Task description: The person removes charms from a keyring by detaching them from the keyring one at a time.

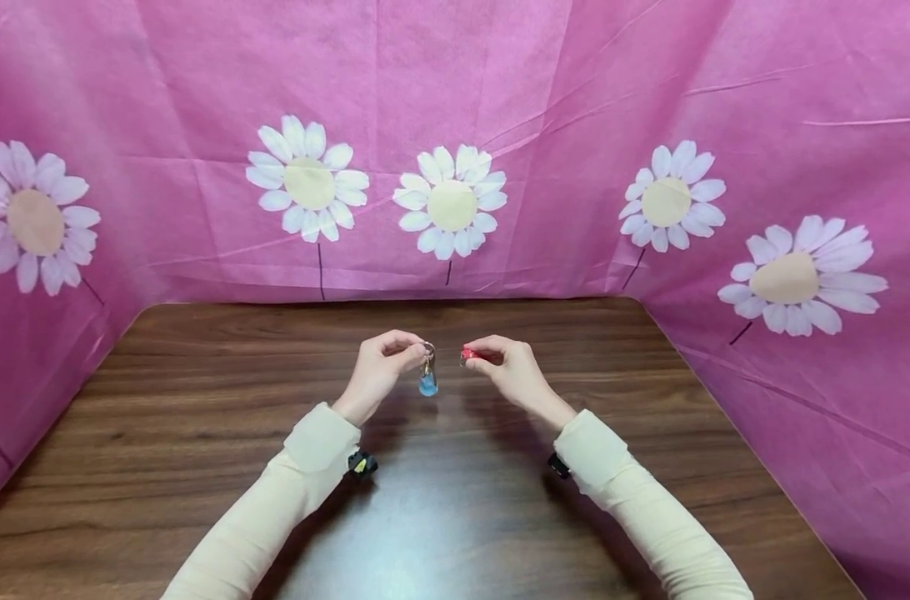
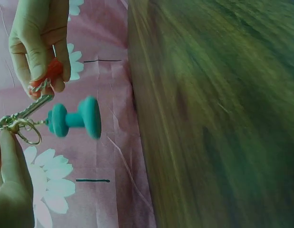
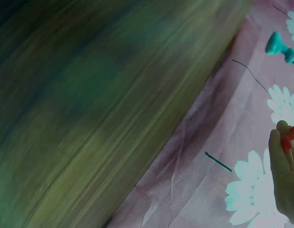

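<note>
In the head view my left hand (image 1: 380,367) pinches a keychain by its metal ring (image 1: 429,348) above the middle of the table. From it hangs a blue-green charm (image 1: 428,386), which in the left wrist view is a spool-shaped charm (image 2: 93,118) beside a thin gold ring (image 2: 33,137). A long silver metal piece (image 2: 32,108) reaches from the ring toward my other hand. My right hand (image 1: 517,371) pinches a small red piece (image 1: 467,353) with a short silver chain (image 2: 40,85) on it. A small gap separates the two hands.
Both hands are over a brown wood-grain table (image 1: 200,400). Pink cloth (image 1: 552,100) printed with large white daisies closes it in at the back and both sides. Dark devices show at the left cuff (image 1: 362,464) and the right cuff (image 1: 558,465).
</note>
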A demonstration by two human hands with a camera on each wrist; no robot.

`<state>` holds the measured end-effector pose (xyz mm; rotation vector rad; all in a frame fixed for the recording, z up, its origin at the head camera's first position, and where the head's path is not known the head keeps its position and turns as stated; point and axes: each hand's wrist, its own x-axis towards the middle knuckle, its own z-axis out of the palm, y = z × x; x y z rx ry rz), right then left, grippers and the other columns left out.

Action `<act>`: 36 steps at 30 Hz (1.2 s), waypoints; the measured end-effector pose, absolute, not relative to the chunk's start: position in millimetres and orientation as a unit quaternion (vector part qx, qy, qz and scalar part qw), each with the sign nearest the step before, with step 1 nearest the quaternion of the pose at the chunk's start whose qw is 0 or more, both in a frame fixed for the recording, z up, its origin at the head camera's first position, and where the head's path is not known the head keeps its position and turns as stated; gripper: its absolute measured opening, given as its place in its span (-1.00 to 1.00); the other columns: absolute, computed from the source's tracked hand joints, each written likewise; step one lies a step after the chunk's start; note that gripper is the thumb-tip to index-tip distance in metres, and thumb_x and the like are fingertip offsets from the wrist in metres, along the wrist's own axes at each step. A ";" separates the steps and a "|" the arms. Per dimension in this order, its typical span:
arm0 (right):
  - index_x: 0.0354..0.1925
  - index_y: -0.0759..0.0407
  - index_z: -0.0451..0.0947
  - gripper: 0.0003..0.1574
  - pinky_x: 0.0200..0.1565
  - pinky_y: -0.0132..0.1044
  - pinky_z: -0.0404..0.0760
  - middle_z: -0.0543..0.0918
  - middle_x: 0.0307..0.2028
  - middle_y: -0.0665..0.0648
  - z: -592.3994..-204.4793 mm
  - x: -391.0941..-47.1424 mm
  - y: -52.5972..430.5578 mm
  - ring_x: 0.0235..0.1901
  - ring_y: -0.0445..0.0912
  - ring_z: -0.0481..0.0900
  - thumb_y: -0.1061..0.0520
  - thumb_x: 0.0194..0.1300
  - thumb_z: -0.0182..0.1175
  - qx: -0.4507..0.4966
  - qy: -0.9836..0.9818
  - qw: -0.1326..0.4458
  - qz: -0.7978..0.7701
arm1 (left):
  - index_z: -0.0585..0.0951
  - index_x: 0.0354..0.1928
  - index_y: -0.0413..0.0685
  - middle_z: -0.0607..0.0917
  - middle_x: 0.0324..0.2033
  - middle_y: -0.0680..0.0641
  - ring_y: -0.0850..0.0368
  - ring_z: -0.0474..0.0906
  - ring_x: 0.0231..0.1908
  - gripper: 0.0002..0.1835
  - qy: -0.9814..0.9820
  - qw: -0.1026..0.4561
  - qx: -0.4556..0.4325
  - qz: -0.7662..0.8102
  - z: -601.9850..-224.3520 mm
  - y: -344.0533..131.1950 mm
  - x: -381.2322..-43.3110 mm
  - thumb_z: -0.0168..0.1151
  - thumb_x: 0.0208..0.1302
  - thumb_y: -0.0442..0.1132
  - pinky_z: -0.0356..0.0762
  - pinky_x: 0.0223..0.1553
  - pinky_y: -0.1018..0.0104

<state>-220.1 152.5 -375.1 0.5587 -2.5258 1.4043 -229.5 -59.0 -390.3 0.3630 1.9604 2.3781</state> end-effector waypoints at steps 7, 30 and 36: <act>-0.25 0.27 0.65 -0.75 -0.30 -0.39 0.63 0.71 -0.34 0.18 -397.2 -241.6 161.2 -0.36 -0.11 0.65 0.32 0.01 0.33 0.195 -0.861 0.114 0.456 | 0.53 -0.21 -0.43 0.67 -0.45 0.07 0.28 0.63 -0.35 -0.80 0.651 0.055 0.095 0.751 -389.0 -64.2 -219.5 0.19 0.17 -0.41 0.60 -0.14 0.33; -0.22 0.31 0.63 -0.67 -0.29 -0.51 0.54 0.72 -0.32 0.20 -452.0 -315.0 182.1 -0.35 -0.23 0.65 0.22 -0.02 0.38 0.016 -0.865 0.007 0.502 | 0.54 -0.22 -0.45 0.67 -0.43 0.06 0.28 0.60 -0.36 -0.79 0.669 0.060 0.114 0.732 -401.6 -65.7 -217.5 0.20 0.15 -0.40 0.61 -0.16 0.33; -0.21 0.23 0.65 -0.69 -0.24 -0.40 0.59 0.72 -0.33 0.15 -454.2 -314.2 185.5 -0.33 -0.18 0.66 0.20 -0.01 0.37 0.051 -0.907 0.018 0.418 | 0.53 -0.22 -0.45 0.68 -0.42 0.04 0.27 0.61 -0.36 -0.78 0.669 0.068 0.114 0.731 -405.0 -66.7 -221.1 0.20 0.15 -0.40 0.61 -0.16 0.33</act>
